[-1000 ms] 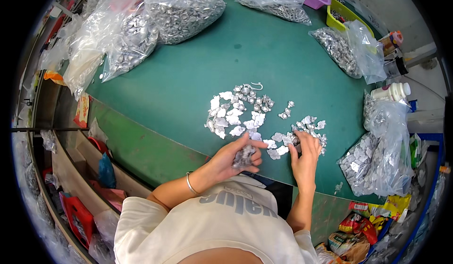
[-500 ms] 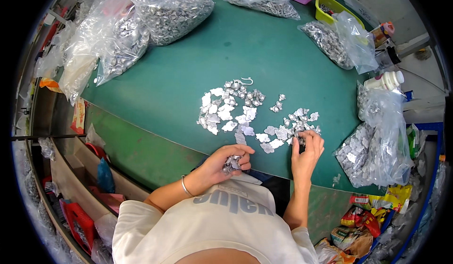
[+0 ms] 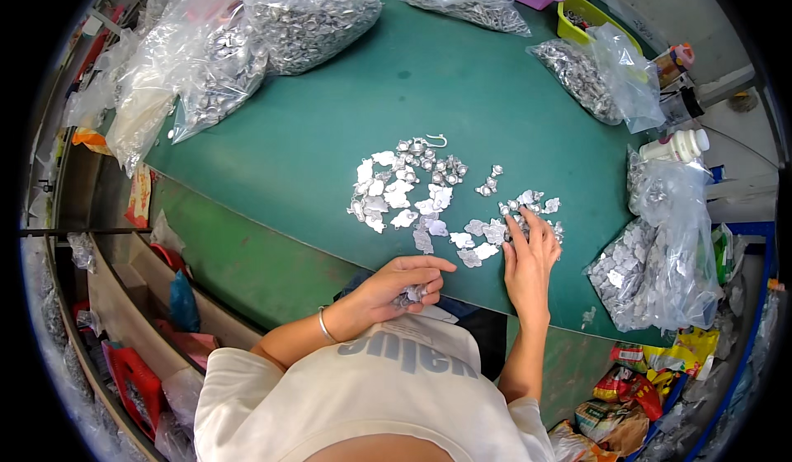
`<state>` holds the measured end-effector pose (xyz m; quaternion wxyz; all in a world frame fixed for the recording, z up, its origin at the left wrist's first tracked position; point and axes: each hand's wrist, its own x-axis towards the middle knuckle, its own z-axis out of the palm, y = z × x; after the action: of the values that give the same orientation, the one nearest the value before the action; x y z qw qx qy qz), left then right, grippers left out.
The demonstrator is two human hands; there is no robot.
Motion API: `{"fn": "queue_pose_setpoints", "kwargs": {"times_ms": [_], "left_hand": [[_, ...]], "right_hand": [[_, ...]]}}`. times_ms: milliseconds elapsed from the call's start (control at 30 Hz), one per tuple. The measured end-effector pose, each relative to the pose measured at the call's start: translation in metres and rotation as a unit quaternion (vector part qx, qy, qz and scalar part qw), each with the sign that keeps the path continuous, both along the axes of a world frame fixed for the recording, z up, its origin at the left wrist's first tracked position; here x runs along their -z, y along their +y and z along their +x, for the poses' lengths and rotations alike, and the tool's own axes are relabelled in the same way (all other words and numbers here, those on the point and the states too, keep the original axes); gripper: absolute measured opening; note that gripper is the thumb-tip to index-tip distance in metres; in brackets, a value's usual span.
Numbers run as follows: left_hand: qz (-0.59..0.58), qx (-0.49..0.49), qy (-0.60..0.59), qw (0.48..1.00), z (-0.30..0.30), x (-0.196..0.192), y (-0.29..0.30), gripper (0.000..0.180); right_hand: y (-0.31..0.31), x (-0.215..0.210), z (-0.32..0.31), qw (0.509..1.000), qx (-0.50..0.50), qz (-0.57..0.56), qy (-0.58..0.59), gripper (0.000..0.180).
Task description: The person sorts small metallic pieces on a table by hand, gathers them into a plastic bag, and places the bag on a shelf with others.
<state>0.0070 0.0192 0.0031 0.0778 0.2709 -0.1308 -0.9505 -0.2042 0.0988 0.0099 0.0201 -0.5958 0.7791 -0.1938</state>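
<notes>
So there's a big green table point(image 3: 495, 107), with a fat clear bag of metal parts point(image 3: 318, 33) on it, far left, and a bag of flat pieces point(image 3: 624, 266) over on the right. Mid-table there's a loose silver pile point(image 3: 398, 191). Right hand point(image 3: 530, 256) has its fingertips down in a smaller heap point(image 3: 494, 232) just right of that, can't tell if they're pinching anything. Left hand point(image 3: 402, 279), near edge, is curled round some silver bits point(image 3: 410, 295), index finger sticking out.

The metal pieces point(image 3: 494, 232) are silver, the tabletop point(image 3: 305, 140) green.
</notes>
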Motion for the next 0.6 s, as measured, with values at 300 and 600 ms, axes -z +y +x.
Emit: {"fn": "queue_pose_setpoints", "kwargs": {"times_ms": [300,600], "left_hand": [[-0.005,-0.007,-0.022,1.0,-0.0038,-0.0022,0.0029,0.021],[-0.011,-0.008,-0.008,1.0,-0.0014,0.0003,0.0057,0.02]], "right_hand": [[-0.0016,-0.0058,-0.0043,1.0,0.008,0.008,-0.012,0.034],[-0.0027,-0.0042,0.0005,0.999,0.004,-0.004,0.044,0.032]]}}
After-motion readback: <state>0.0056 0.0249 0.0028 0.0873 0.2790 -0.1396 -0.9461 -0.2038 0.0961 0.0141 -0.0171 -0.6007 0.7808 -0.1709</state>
